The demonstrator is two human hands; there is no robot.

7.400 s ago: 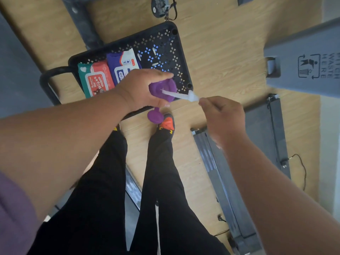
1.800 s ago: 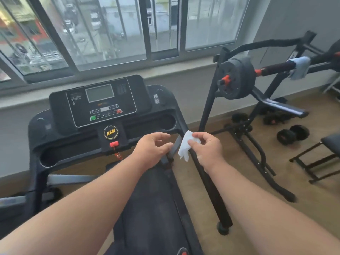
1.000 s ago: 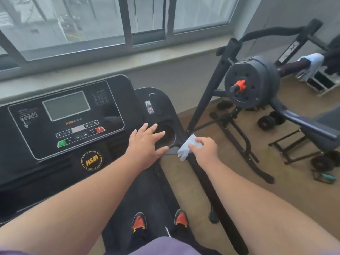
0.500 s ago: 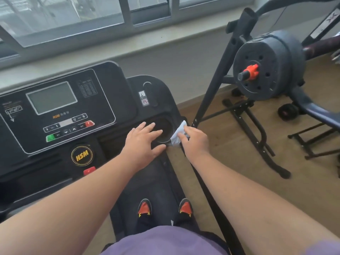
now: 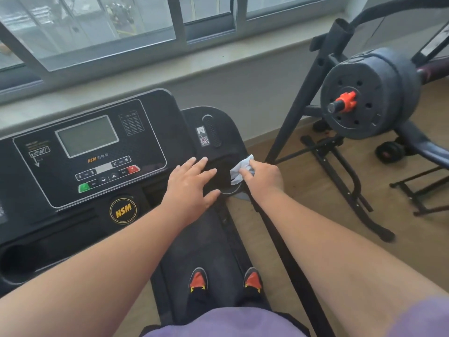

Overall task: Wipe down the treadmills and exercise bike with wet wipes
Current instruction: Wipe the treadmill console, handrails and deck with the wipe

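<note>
Pinching a wet wipe point(image 5: 239, 171), right hand point(image 5: 263, 180) rubs treadmill point(image 5: 170, 127) cupholder; left hand point(image 5: 192, 184) rests spread

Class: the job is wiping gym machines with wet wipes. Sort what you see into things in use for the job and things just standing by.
In use:
wet wipe, pressed to the cup holder rim
right hand, holding the wipe
left hand, flat on the console
treadmill

Standing by:
weight plates on their bar
black metal stand
</note>
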